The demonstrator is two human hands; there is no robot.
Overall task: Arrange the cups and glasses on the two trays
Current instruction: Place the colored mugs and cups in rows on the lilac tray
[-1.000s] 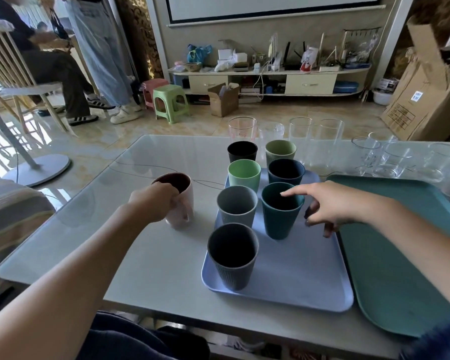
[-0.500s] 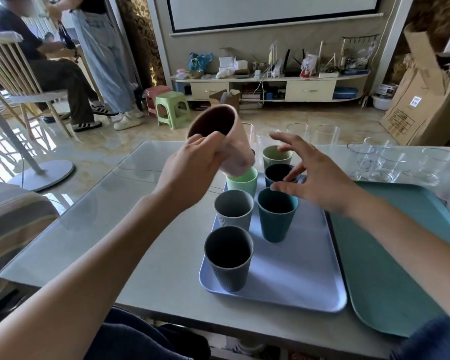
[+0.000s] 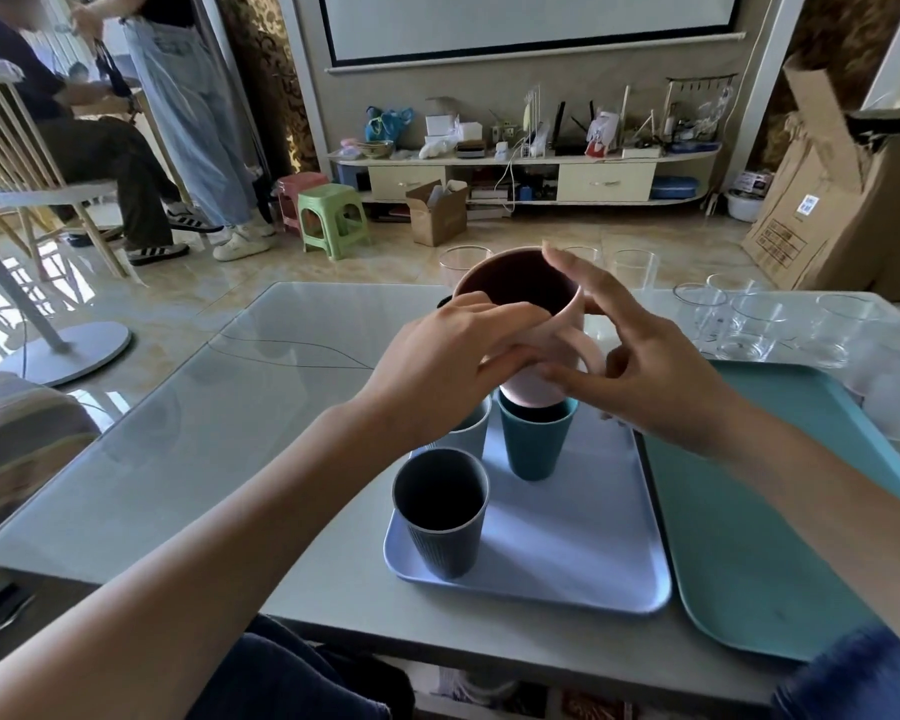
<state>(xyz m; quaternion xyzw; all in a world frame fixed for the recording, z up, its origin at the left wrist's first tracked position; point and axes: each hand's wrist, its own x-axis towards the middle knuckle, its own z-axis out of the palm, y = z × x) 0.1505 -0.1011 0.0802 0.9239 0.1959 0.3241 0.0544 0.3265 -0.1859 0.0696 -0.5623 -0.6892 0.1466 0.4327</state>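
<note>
Glass-topped table [image 3: 240, 407] in a living room, two trays side by side.
Left hand [image 3: 453, 366] grips the pink mug [image 3: 528, 324] above the lilac tray [image 3: 567, 553]'s cups; right hand [image 3: 640, 371], fingers spread, touches its far rim and side.

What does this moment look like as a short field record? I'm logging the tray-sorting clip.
held item: pink mug, lifted above the cups
left hand: grip around the mug's side
right hand: fingers spread at the mug's handle side
lavender tray: dark grey cup, teal cup, more behind the hands
teal tray: no cups
clear glasses: on the table behind
</note>
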